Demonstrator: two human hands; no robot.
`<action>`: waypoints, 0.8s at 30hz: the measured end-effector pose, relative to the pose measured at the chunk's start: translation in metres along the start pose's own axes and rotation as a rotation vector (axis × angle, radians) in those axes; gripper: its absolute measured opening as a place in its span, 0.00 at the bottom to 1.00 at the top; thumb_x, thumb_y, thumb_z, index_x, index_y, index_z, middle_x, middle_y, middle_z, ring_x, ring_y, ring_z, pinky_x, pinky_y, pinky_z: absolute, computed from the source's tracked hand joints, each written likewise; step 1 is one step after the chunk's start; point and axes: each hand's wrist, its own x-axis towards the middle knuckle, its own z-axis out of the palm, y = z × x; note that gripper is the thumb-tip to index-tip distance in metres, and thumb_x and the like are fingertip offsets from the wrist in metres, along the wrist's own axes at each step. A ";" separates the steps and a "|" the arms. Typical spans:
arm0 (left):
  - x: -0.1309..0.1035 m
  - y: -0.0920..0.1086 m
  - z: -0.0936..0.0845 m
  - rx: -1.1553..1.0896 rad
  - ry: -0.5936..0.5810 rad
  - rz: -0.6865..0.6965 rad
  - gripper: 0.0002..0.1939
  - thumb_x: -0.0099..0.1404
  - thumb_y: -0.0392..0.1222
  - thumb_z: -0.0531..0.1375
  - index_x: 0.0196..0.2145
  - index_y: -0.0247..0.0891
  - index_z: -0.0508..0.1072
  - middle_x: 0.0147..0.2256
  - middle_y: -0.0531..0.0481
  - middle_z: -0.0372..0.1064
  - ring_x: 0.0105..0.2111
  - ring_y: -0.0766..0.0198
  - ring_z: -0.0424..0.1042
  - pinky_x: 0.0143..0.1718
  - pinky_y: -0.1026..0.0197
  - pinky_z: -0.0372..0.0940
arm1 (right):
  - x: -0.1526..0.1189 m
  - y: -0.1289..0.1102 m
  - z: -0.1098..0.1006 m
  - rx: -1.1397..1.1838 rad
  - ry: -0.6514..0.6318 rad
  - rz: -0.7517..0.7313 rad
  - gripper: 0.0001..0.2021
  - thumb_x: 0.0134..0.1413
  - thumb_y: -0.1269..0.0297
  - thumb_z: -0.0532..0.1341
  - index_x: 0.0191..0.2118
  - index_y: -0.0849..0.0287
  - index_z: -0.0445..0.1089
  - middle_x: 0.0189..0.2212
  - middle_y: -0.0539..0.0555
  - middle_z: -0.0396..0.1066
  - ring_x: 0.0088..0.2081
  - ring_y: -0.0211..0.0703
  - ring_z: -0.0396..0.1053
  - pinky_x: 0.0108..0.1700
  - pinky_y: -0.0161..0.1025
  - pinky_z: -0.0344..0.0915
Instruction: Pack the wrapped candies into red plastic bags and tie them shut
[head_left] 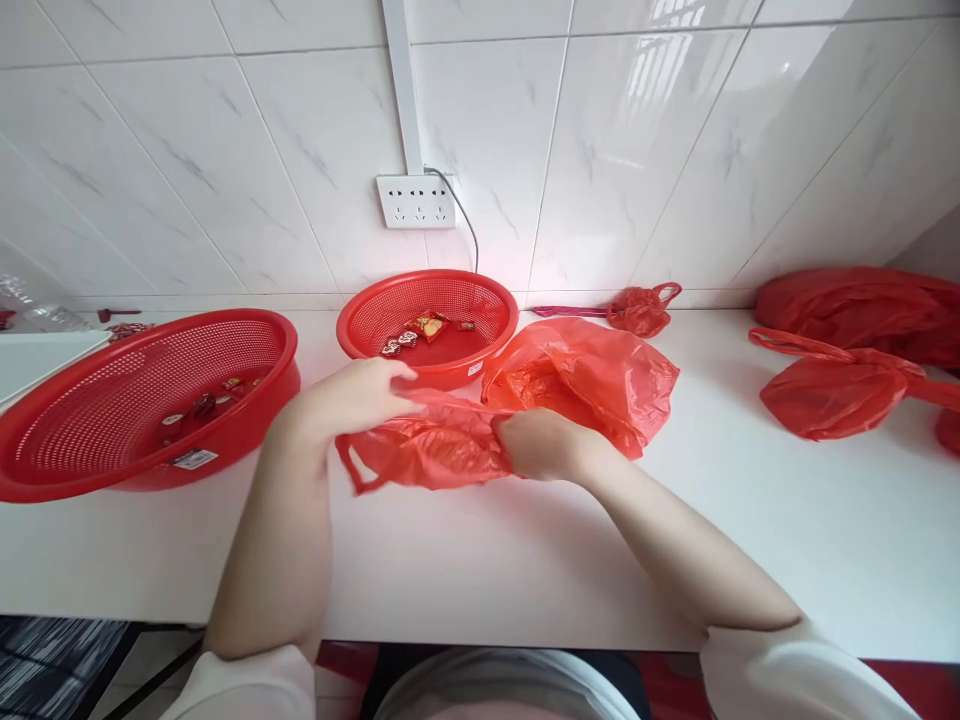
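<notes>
— so where's the nearest red bag showing?
— mid-frame, just below the smaller basket. right hand is clutching it, left hand is touching its top edge, can't tell if it's pinching

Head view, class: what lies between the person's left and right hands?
A crumpled red plastic bag lies between the left hand and the right hand in the head view, its loop handle below the left hand.

the held bag is crinkled, glossy plastic, the wall tiles smooth and shiny
</notes>
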 end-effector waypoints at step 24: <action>-0.036 -0.009 0.091 0.578 -0.287 0.070 0.54 0.46 0.25 0.58 0.69 0.32 0.42 0.54 0.25 0.66 0.42 0.38 0.74 0.36 0.50 0.66 | -0.030 0.016 0.032 -0.353 0.434 0.089 0.12 0.51 0.80 0.56 0.38 0.60 0.71 0.25 0.51 0.70 0.33 0.45 0.68 0.61 0.61 0.41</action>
